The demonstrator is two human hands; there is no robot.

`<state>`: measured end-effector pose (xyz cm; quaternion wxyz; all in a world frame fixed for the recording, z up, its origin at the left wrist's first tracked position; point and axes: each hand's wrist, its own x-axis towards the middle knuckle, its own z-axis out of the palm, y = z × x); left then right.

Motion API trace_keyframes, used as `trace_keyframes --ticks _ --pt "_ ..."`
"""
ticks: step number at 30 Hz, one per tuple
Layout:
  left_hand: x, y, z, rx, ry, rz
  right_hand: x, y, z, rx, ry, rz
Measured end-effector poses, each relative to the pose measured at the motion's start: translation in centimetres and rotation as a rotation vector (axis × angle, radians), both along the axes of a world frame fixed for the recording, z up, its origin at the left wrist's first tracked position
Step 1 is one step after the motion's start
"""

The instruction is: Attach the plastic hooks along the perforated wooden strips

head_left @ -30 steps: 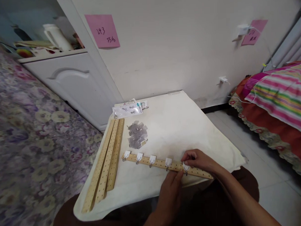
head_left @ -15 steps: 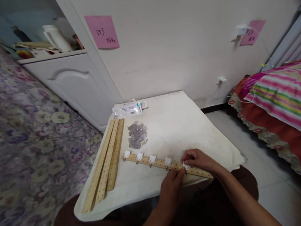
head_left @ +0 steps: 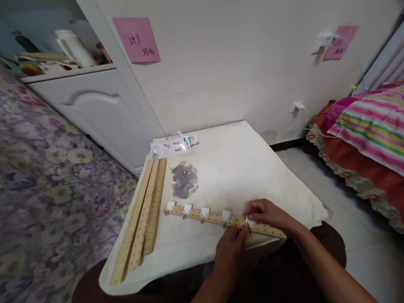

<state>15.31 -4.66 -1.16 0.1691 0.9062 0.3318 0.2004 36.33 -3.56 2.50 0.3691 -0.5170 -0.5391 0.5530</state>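
A narrow wooden strip with rows of holes (head_left: 211, 216) lies slantwise near the table's front edge. Several white hooks with metal ends sit spaced along it, such as the white hook (head_left: 204, 212) near its middle. My right hand (head_left: 265, 213) pinches the rightmost white hook (head_left: 250, 222) from above, against the strip. From the near side, my left hand (head_left: 231, 243) grips the strip's front edge, its fingertips touching the lower end of that same hook. The undersides of my left fingers are hidden.
A pile of grey clear-wrapped pieces (head_left: 185, 181) lies beyond the strip. Longer perforated wooden strips (head_left: 147, 206) rest along the table's left side. Flat plastic packets (head_left: 170, 147) lie at the back left. A white cloth (head_left: 235, 163) covers the table, with a bed (head_left: 371, 154) to the right.
Both hands keep nearly the same place on the strip and the rightmost hook. The view has shifted very slightly; nothing else has visibly moved.
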Motion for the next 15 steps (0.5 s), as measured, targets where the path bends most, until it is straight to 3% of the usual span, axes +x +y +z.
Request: trace_keyframes --ticks 8,15 --pt "-0.08 -0.12 0.01 -0.076 0.069 0.007 0.07 -0.07 0.09 -0.030 0.044 0.033" --pt "0.15 -0.13 -0.09 -0.046 0.081 0.025 0.15 0.55 -0.40 -0.060 0.052 0.052"
